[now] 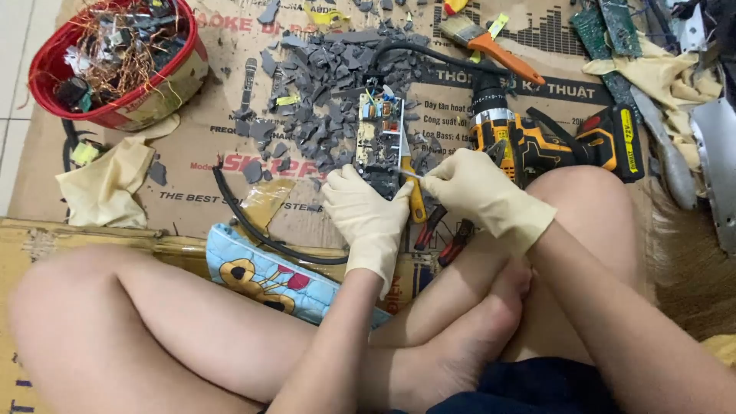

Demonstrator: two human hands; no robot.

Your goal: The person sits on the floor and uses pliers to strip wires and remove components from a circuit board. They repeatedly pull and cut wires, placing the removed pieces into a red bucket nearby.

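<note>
Sitting cross-legged on flattened cardboard (199,165) spread over the floor, we have a power-supply circuit board (379,142) lying in front of our knees. Its long axis runs straight away from us: the near end sits under our fingers, the far end points into a heap of broken grey plastic shards (330,77), and a black cable (429,55) leaves that far end and curves off to the right. The component side faces up.

Our left hand (366,218), in a cream latex glove, is curled closed over the near left corner of the board, fingers on top, pinning it down. Our right hand (479,192), gloved the same way, is closed tight around a thin metal tool (411,175) whose tip meets the board's near right edge; we cannot tell what kind of tool it is, since the hand hides most of it.

Just beside the board's right edge lies a yellow-handled tool (416,203), and red-and-black pliers (441,234) lie below the right hand. A yellow and black cordless drill (537,142) rests just beyond the right hand, with an orange-handled paintbrush (491,42) further off. A red basket (115,65) full of copper wire and scrap stands at the far left, well apart, and a patterned blue cloth (264,272) lies by our left leg.
</note>
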